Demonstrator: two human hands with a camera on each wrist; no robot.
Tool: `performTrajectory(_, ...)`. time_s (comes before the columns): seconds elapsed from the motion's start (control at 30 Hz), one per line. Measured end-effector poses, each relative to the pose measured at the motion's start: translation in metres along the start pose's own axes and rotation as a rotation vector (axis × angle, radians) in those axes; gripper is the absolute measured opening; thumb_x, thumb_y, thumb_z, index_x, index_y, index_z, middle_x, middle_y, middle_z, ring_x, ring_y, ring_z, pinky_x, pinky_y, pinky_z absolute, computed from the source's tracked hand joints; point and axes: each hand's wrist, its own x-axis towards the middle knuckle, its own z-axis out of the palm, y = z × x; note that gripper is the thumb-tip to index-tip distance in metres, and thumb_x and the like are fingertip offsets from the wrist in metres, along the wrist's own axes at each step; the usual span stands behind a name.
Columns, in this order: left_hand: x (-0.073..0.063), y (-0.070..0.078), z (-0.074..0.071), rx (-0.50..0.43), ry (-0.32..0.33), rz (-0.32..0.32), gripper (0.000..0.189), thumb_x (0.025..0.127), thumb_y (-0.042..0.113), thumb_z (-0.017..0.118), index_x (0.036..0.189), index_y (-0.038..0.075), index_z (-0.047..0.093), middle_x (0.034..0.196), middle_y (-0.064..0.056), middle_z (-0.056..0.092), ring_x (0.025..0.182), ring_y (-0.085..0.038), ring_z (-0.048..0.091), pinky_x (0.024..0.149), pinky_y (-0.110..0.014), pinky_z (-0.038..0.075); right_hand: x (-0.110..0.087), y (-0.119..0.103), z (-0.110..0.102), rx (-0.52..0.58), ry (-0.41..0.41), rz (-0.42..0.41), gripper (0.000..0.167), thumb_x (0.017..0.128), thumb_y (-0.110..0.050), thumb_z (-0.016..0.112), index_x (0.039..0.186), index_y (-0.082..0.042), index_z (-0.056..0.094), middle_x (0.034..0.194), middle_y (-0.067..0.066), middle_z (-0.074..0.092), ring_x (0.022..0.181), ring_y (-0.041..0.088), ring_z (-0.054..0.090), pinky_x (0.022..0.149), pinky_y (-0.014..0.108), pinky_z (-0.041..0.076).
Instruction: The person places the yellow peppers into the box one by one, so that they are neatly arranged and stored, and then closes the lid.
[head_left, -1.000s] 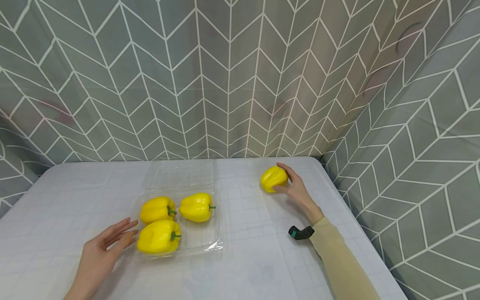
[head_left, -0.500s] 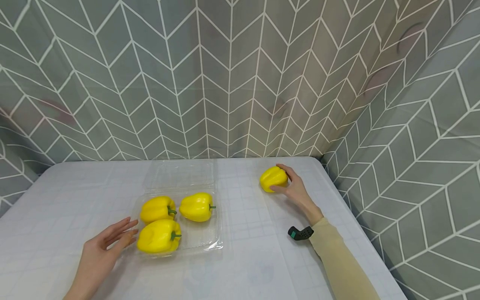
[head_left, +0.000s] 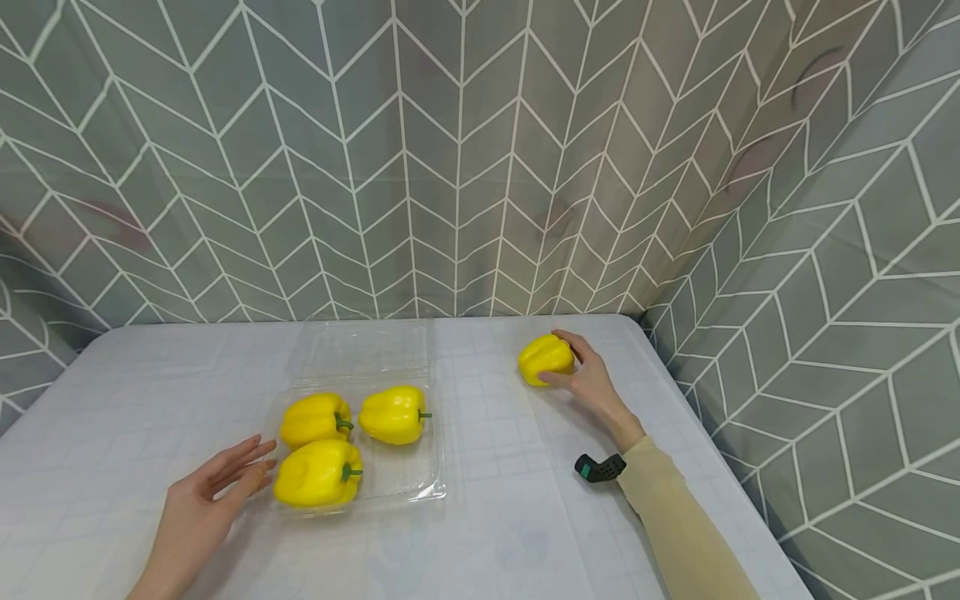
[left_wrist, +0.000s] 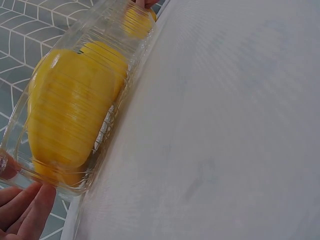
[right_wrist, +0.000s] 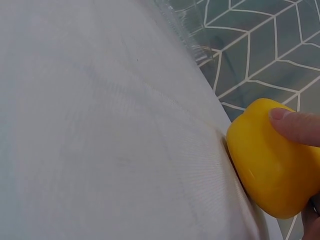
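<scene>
My right hand (head_left: 592,385) grips a yellow bell pepper (head_left: 545,360) near the table's back right, thumb on the near side and fingers round the far side. Seen from the right wrist, this pepper (right_wrist: 270,165) sits low at the tabletop with the thumb pressed on it. On the left, three more yellow bell peppers lie in a clear plastic clamshell box (head_left: 401,479): one at the back left (head_left: 315,419), one at the front left (head_left: 311,475), one at the back right (head_left: 392,414). My left hand (head_left: 197,508), fingers relaxed, has its fingertips right at the box's left edge.
The box's clear lid (head_left: 363,346) lies folded back toward the rear table edge. White cloth covers the table (head_left: 487,508). A grey chevron-patterned curtain (head_left: 480,167) hangs behind and along the right side. A black strapped device (head_left: 600,467) sits at the right wrist.
The right hand and its pepper have shifted very slightly left. Left hand, box and the other peppers stay where they were.
</scene>
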Motion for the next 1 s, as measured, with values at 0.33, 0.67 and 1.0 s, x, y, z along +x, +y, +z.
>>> performTrajectory(0.33, -0.002, -0.001, -0.001, 0.011, -0.007, -0.026, 0.052, 0.102, 0.031, 0.058, 0.145, 0.002, 0.049, 0.136, -0.02, 0.062, 0.088, 0.023, 0.052, 0.071, -0.011, 0.057, -0.002, -0.003, 0.0, -0.016, 0.024, -0.018, 0.079, 0.082, -0.02, 0.084, 0.149, -0.012, 0.043, 0.152, 0.01, 0.044, 0.145, 0.03, 0.035, 0.124, 0.052, 0.022)
performTrajectory(0.67, -0.004, -0.001, -0.002, -0.01, -0.005, -0.017, 0.051, 0.102, 0.03, 0.058, 0.144, 0.002, 0.05, 0.135, -0.02, 0.062, 0.09, 0.021, 0.055, 0.072, -0.012, 0.057, -0.002, -0.008, 0.0, 0.009, 0.032, -0.009, 0.078, 0.084, -0.022, 0.083, 0.15, -0.012, 0.042, 0.151, 0.007, 0.044, 0.146, 0.029, 0.034, 0.124, 0.051, 0.023)
performTrajectory(1.0, -0.003, 0.001, -0.002, -0.034, -0.004, 0.027, 0.048, 0.102, 0.025, 0.059, 0.143, 0.002, 0.051, 0.135, -0.019, 0.062, 0.093, 0.015, 0.06, 0.074, -0.013, 0.057, -0.009, -0.019, 0.002, 0.012, 0.054, -0.002, 0.077, 0.085, -0.025, 0.082, 0.15, -0.011, 0.042, 0.151, 0.006, 0.045, 0.145, 0.03, 0.034, 0.123, 0.054, 0.024)
